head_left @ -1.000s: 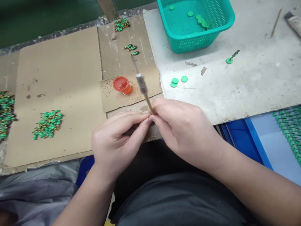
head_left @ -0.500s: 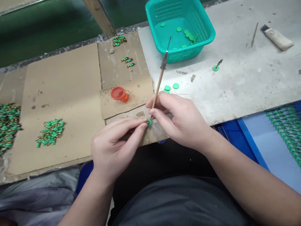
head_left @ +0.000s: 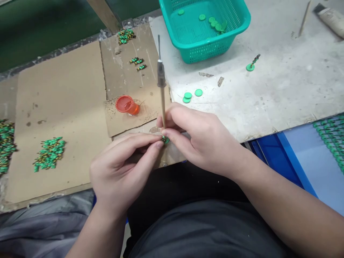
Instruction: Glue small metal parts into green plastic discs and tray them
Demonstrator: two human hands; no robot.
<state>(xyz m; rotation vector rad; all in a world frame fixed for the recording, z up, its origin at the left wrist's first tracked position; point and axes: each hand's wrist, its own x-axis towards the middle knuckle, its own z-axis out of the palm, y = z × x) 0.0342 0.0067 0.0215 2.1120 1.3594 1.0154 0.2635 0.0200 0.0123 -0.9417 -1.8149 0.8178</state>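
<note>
Left hand (head_left: 120, 172) pinches small green plastic disc (head_left: 165, 140); right hand (head_left: 200, 141) pinches thin wooden-handled brush (head_left: 162, 95) upright. Risk: weak fingertip grip, disc drops past grey surface (head_left: 268, 100) edge.

1 teal mesh basket (head_left: 204, 50), top centre, holding green discs (head_left: 213, 21). 1 orange cup (head_left: 125, 104) on cardboard (head_left: 67, 107), centre left. Pile of small green parts (head_left: 48, 153), left. Loose green discs (head_left: 198, 92) on white bench (head_left: 268, 93). 1 tube (head_left: 331, 16), upper right corner. Blue tray (head_left: 279, 154), lower right.
</note>
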